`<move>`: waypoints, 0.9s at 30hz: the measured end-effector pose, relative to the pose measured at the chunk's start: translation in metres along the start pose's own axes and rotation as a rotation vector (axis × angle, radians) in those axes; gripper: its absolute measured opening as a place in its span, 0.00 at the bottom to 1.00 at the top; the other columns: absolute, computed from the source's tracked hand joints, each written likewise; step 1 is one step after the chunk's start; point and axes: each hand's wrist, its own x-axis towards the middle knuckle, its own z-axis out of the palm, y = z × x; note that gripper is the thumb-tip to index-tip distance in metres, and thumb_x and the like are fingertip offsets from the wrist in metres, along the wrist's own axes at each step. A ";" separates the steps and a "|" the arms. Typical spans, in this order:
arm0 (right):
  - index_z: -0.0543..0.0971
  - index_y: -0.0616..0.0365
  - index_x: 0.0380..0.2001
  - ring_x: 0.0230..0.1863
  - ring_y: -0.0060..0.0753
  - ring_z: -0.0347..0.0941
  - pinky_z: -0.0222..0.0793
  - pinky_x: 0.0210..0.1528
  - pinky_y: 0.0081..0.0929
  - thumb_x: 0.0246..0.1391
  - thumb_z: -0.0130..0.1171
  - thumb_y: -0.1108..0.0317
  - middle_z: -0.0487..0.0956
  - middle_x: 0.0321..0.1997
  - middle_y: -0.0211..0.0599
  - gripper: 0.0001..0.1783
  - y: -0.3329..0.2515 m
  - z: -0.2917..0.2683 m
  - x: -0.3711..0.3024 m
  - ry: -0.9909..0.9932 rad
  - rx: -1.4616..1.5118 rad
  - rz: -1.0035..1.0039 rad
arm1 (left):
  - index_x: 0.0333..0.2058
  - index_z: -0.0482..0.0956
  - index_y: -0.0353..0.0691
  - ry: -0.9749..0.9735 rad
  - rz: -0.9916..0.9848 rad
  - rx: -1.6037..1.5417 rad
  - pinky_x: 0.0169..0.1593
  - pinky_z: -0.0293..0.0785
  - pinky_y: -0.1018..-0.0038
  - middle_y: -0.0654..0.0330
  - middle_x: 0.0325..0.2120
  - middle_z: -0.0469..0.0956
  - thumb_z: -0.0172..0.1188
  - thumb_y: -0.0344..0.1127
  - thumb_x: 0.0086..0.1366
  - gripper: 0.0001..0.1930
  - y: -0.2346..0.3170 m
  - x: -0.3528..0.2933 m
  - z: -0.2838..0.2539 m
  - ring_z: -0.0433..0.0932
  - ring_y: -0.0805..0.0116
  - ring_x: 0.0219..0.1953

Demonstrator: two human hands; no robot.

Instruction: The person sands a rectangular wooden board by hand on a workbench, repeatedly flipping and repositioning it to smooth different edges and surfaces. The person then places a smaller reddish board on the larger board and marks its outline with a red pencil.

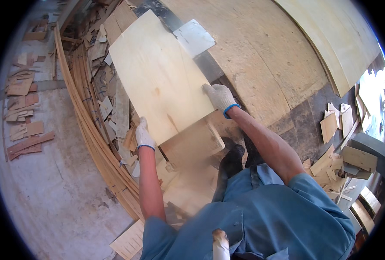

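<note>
Plywood sheet (162, 78): before the person, between both hands; long axis points away, tilted leftward.
Left hand (143, 135): grip closed on its left edge, fingers partly hidden.
Right hand (220, 97): grip closed on its right edge.
Lower-left board (129, 239): dark marks, too small to read.

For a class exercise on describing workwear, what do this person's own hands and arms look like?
The left hand and right hand each wear an off-white, knitted-looking glove with blue edging at the wrist. The forearms are bare below short, loose blue sleeves.
</note>
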 end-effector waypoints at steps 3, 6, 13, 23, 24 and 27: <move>0.84 0.62 0.37 0.46 0.55 0.79 0.68 0.52 0.45 0.63 0.49 0.45 0.83 0.42 0.55 0.29 0.003 -0.001 -0.004 0.003 0.017 0.005 | 0.58 0.72 0.29 -0.008 -0.006 -0.034 0.53 0.80 0.64 0.50 0.51 0.80 0.51 0.50 0.74 0.28 0.000 0.003 -0.001 0.82 0.57 0.49; 0.84 0.61 0.38 0.47 0.57 0.78 0.68 0.54 0.47 0.64 0.48 0.45 0.83 0.44 0.54 0.29 0.011 -0.005 -0.019 -0.054 -0.077 -0.012 | 0.58 0.73 0.29 0.018 -0.004 -0.029 0.53 0.80 0.63 0.50 0.51 0.80 0.52 0.50 0.74 0.27 -0.006 0.009 -0.011 0.82 0.56 0.49; 0.83 0.63 0.38 0.47 0.62 0.77 0.68 0.52 0.50 0.64 0.48 0.44 0.82 0.44 0.58 0.30 0.024 -0.001 -0.009 -0.015 -0.084 -0.048 | 0.58 0.72 0.30 -0.028 -0.003 -0.047 0.53 0.80 0.62 0.49 0.52 0.79 0.51 0.48 0.74 0.26 0.004 0.016 0.001 0.82 0.55 0.50; 0.84 0.66 0.33 0.44 0.62 0.77 0.68 0.50 0.48 0.64 0.48 0.44 0.82 0.37 0.61 0.32 0.000 0.004 0.018 0.003 -0.039 -0.065 | 0.57 0.73 0.31 -0.052 0.003 -0.041 0.55 0.79 0.60 0.49 0.51 0.80 0.51 0.49 0.74 0.26 0.018 0.056 -0.004 0.81 0.54 0.50; 0.84 0.65 0.32 0.44 0.61 0.78 0.69 0.50 0.48 0.64 0.48 0.43 0.82 0.37 0.61 0.32 -0.002 0.004 0.018 0.002 -0.029 -0.043 | 0.57 0.73 0.31 -0.050 0.003 -0.025 0.55 0.79 0.60 0.49 0.51 0.80 0.51 0.49 0.74 0.26 0.019 0.057 -0.003 0.82 0.54 0.50; 0.84 0.64 0.32 0.44 0.60 0.78 0.69 0.50 0.46 0.63 0.49 0.43 0.83 0.36 0.59 0.31 -0.008 0.004 0.017 0.012 0.005 -0.016 | 0.56 0.74 0.30 -0.025 0.024 0.002 0.54 0.79 0.61 0.49 0.50 0.80 0.50 0.51 0.74 0.27 0.025 0.054 0.009 0.82 0.54 0.49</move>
